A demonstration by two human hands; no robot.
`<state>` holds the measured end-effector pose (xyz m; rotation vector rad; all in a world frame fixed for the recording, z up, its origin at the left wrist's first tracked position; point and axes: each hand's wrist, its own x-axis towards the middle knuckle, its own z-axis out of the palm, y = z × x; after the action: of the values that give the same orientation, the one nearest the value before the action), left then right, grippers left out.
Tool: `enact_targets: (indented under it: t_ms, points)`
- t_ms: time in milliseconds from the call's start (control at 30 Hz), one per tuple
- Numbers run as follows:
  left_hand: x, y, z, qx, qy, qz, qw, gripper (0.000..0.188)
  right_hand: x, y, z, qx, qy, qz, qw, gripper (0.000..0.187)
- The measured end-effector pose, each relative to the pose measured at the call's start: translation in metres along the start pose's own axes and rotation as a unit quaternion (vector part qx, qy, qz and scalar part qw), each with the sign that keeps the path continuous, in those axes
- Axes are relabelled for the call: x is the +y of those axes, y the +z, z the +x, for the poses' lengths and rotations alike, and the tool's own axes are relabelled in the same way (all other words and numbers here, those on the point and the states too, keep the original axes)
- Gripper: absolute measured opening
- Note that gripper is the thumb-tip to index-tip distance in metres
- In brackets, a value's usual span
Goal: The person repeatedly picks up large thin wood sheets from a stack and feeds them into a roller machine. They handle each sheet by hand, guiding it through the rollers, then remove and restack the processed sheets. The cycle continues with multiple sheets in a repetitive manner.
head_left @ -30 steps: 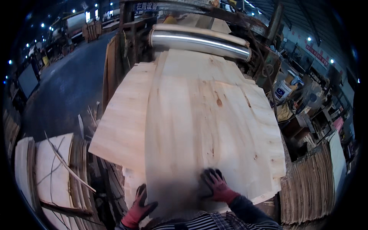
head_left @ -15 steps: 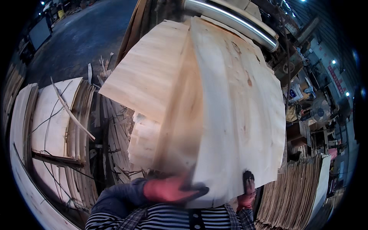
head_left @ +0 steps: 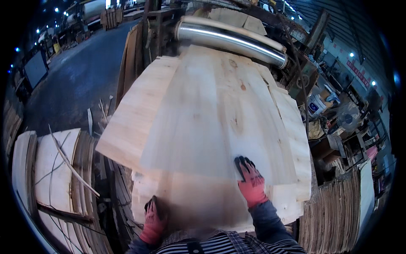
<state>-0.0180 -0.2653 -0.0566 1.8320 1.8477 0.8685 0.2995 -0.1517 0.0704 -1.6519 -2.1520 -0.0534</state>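
A wide pale wood veneer sheet (head_left: 194,110) with a few brown knots lies over a fanned stack of other veneer sheets (head_left: 127,127) in front of me. My right hand (head_left: 253,181), in a red glove with black fingertips, rests on the sheet right of the middle, fingers stretched forward and apart. At the stack's near left, my left hand (head_left: 154,218), gloved alike, has its fingers bent at the edge of a veneer sheet and seems to grip it; its thumb is hidden. The near part of the sheets between my hands is smeared by motion.
A shiny metal roller (head_left: 230,40) spans the far end of the stack. Bundled veneer (head_left: 57,169) stands at left, with a thin curved strip (head_left: 69,163) across it. Another upright veneer stack (head_left: 332,216) is at near right. A fan (head_left: 347,116) and a white bucket (head_left: 316,106) stand beyond.
The raised veneer sheet has come down and spread leftward over the stack. My right hand has moved forward onto it, and my left hand has drawn back to the left. The view has tilted up.
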Motion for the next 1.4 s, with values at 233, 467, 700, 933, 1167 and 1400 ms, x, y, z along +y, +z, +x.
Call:
enact_targets:
  t_ms: [233, 467, 700, 933, 1167, 1400]
  points:
    - [0.005, -0.016, 0.016, -0.034, -0.125, -0.231, 0.964, 0.049, 0.081, 0.088, 0.16, 0.027, 0.044, -0.065, 0.997, 0.055]
    - [0.031, -0.046, 0.014, -0.101, -0.059, -0.233, 0.965, 0.06, 0.024, 0.092, 0.117, -0.048, -0.085, -0.045, 0.994, 0.076]
    - [0.05, -0.056, 0.014, -0.286, -0.062, -0.388, 0.874, 0.085, -0.017, 0.039, -0.11, -0.246, -0.199, -0.085, 0.945, 0.085]
    - [0.152, -0.128, 0.026, -0.466, 0.014, -0.354, 0.811, 0.088, 0.017, 0.004, -0.198, -0.022, -0.031, -0.034, 0.999, 0.064]
    - [0.101, -0.116, -0.016, -0.424, -0.045, -0.522, 0.739, 0.085, -0.024, -0.024, -0.224, -0.061, 0.088, -0.002, 0.994, 0.063]
    - [0.063, -0.124, 0.049, -0.119, 0.107, -0.356, 0.921, 0.066, -0.074, -0.033, -0.124, -0.134, -0.011, 0.013, 0.991, 0.062]
